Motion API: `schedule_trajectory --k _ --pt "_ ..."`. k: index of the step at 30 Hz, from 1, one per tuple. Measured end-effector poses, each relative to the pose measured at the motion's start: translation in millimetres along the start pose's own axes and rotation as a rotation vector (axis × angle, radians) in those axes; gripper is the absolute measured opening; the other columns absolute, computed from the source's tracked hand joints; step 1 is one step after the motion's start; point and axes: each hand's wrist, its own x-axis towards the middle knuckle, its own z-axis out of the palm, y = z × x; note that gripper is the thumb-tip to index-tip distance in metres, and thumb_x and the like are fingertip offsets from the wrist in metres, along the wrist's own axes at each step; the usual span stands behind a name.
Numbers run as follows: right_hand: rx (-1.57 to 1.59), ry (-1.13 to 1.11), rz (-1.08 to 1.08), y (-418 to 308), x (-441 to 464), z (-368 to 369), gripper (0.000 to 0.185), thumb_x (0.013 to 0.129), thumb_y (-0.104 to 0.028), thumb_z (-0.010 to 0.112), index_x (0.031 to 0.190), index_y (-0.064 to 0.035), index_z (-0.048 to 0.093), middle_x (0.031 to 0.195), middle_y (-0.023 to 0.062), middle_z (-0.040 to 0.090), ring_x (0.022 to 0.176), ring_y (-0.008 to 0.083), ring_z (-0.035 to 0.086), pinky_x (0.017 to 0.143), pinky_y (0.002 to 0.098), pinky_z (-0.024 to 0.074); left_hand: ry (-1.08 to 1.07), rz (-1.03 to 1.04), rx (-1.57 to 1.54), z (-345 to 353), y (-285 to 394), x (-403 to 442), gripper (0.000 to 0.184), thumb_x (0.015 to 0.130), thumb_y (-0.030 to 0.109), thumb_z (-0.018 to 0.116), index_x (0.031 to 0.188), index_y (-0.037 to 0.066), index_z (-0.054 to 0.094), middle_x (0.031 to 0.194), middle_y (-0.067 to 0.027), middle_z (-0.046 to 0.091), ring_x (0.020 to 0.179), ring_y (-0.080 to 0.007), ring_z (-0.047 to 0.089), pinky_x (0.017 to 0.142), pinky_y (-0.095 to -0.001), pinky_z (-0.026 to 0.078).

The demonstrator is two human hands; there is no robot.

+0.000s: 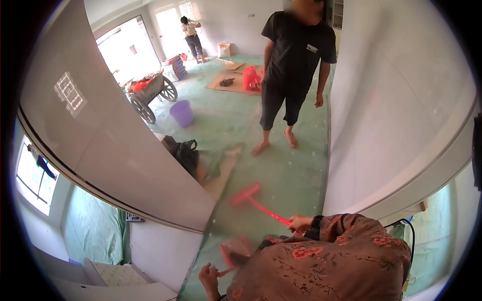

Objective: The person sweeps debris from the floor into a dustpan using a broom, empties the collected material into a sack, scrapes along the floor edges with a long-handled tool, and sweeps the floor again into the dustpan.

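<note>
My right hand [299, 223], with a dark band at its wrist, is closed round the handle of a red broom [261, 207]. The blurred broom head rests on or just above the green floor sheet [291, 178] ahead of me. Lower down, my left hand [209, 277] grips the thin handle of a red dustpan [234, 251]. The dustpan is near the floor, partly hidden by my floral-patterned clothing [326, 256].
A person in dark clothes [296, 65] stands ahead; another person [192, 37] is farther back. A dark bag [186, 156] lies by the left wall [150, 170]. Beyond are a purple bucket [182, 113], a two-wheeled cart [150, 93] and red containers [251, 79] on cardboard [221, 86].
</note>
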Motion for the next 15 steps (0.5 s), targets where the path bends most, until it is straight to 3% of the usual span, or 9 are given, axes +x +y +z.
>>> schedule_trajectory --k 3,6,8,9,11,15 --pt "-0.085 -0.013 -0.002 -13 -11 -4 0.017 0.083 -0.013 0.057 0.092 0.0019 0.055 0.07 0.0072 0.058 0.052 0.012 0.054 0.043 0.0277 0.0442 -0.028 0.034 0.029 -2 -1 -7 0.029 0.081 0.01 0.055 0.102 -0.01 0.056 0.066 -0.0106 0.06 0.049 -0.0129 0.056 0.044 -0.0235 0.046" --pt "0.144 -0.104 0.04 -49 -54 -5 0.019 0.083 -0.015 0.059 0.091 0.0021 0.054 0.07 0.008 0.058 0.054 0.013 0.057 0.045 0.0275 0.0473 0.009 -0.016 0.034 -2 -9 -13 0.032 0.077 0.009 0.055 0.102 -0.012 0.057 0.064 -0.0125 0.061 0.052 -0.0148 0.057 0.049 -0.025 0.046" --pt "0.279 -0.219 0.01 -52 -55 -8 0.033 0.083 -0.018 0.061 0.106 0.0029 0.052 0.073 0.0086 0.059 0.056 0.0143 0.059 0.048 0.0272 0.0495 0.015 -0.048 0.023 -4 -12 -18 0.032 0.077 0.009 0.055 0.102 -0.011 0.057 0.064 -0.0124 0.061 0.052 -0.0148 0.058 0.048 -0.0249 0.046" --pt "0.265 -0.228 0.013 -64 -65 -6 0.033 0.083 -0.018 0.061 0.106 0.0029 0.052 0.073 0.0086 0.059 0.056 0.0143 0.059 0.048 0.0272 0.0495 0.007 -0.064 0.015 -3 -13 -20 0.032 0.078 0.009 0.055 0.102 -0.011 0.057 0.064 -0.0123 0.061 0.051 -0.0148 0.058 0.047 -0.0248 0.046" --pt "0.424 -0.118 -0.079 -85 -92 0 0.051 0.082 -0.02 0.062 0.124 0.001 0.042 0.078 0.0088 0.06 0.056 0.0155 0.061 0.048 0.0271 0.0502 0.031 -0.1 -0.014 -4 -18 -22 0.032 0.078 0.01 0.055 0.102 -0.011 0.057 0.064 -0.0121 0.061 0.05 -0.0143 0.057 0.046 -0.0247 0.046" --pt "0.477 -0.217 -0.128 -101 -109 0 0.062 0.082 -0.019 0.061 0.134 -0.0027 0.032 0.082 0.0095 0.06 0.057 0.0161 0.061 0.048 0.0272 0.05 0.061 -0.142 -0.007 -4 -17 -32 0.032 0.078 0.011 0.056 0.102 -0.01 0.058 0.064 -0.0116 0.061 0.05 -0.0126 0.057 0.045 -0.0241 0.045"
